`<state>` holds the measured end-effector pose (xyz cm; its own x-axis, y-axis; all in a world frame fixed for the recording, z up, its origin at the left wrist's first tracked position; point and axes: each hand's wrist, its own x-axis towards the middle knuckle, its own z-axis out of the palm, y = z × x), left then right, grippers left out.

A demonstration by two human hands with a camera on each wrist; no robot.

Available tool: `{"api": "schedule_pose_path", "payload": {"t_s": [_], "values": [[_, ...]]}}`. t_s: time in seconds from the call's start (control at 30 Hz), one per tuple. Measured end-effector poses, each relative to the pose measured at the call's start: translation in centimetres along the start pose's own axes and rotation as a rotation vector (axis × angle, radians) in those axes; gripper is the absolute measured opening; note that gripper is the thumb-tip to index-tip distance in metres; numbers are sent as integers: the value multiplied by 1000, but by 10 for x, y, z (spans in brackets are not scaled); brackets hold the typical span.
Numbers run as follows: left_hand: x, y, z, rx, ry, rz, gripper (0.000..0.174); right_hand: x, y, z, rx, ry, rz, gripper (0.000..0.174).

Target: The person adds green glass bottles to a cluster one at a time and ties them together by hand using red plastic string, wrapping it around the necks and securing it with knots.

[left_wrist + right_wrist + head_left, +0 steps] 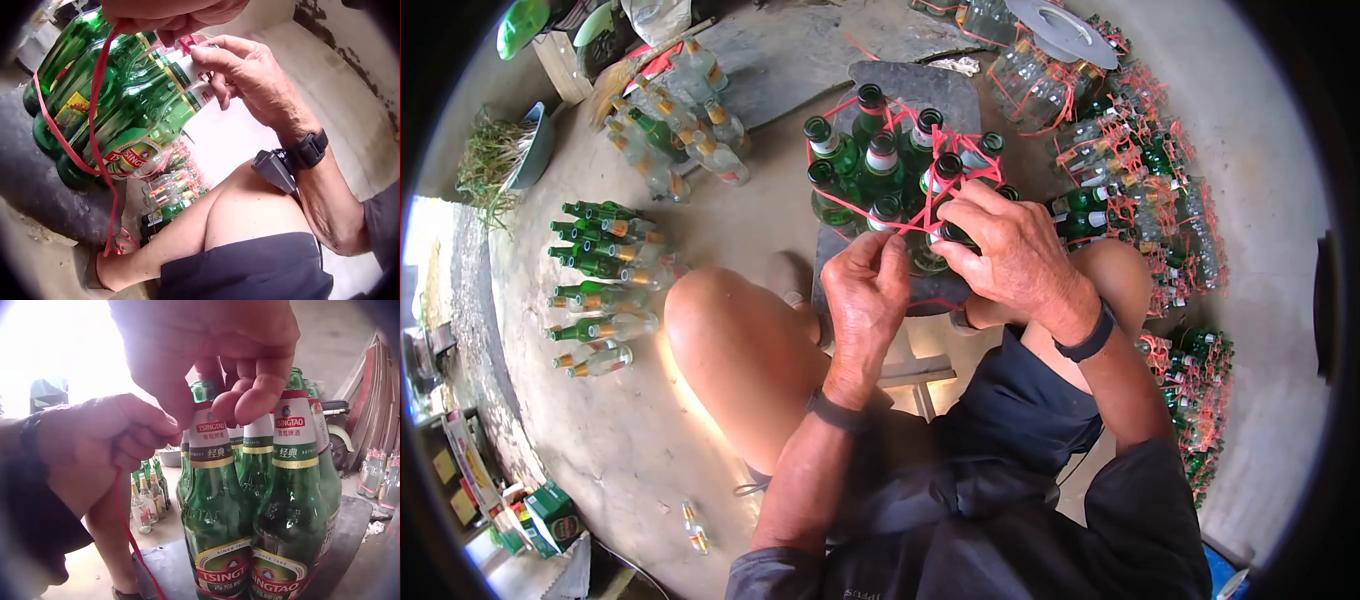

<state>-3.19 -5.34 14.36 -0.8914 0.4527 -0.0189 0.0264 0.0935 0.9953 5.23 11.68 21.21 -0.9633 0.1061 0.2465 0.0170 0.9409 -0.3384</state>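
A bundle of green beer bottles (882, 170) stands upright on a small dark-topped stand (945, 85) between the person's knees. Red plastic string (97, 100) circles the bottles' bodies and crosses between their necks. At the near side of the bundle, the left hand (868, 285) pinches the string between thumb and fingertips, and a loose end (129, 525) hangs below it. Close beside it the right hand (1020, 245) reaches over the near right necks, its curled fingers holding string there. White and red labels (211, 428) show on the necks just under the right fingers.
Stacks of string-tied bottles (1090, 210) line the right side. Loose green and clear bottles (605, 245) stand on the left floor, with more clear bottles (700, 140) behind them. One small bottle (695, 528) lies at the lower left. A blue-green basin (535, 150) holds plants.
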Motion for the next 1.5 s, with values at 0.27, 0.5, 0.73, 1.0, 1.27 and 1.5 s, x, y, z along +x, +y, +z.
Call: {"api": "schedule_pose_path", "payload": {"t_s": [0.27, 0.5, 0.73, 1.0, 1.27, 1.5], "values": [[-2, 1, -9, 47, -15, 46, 20, -2, -1, 1, 22, -19, 39, 29], [-2, 10, -17, 144, -33, 87, 16, -2, 0, 2, 41, 0, 29, 29], [9, 25, -29, 459, -92, 294, 14, -3, 0, 6, 69, 59, 0, 25], [33, 60, -37, 717, -243, 480, 7, -4, 1, 11, 112, 76, -1, 23], [70, 78, -30, 864, -392, 677, 6, -5, 3, 14, 132, 69, -24, 26], [96, 79, -23, 879, -481, 683, 10, -6, 3, 15, 107, 57, -12, 28]]}}
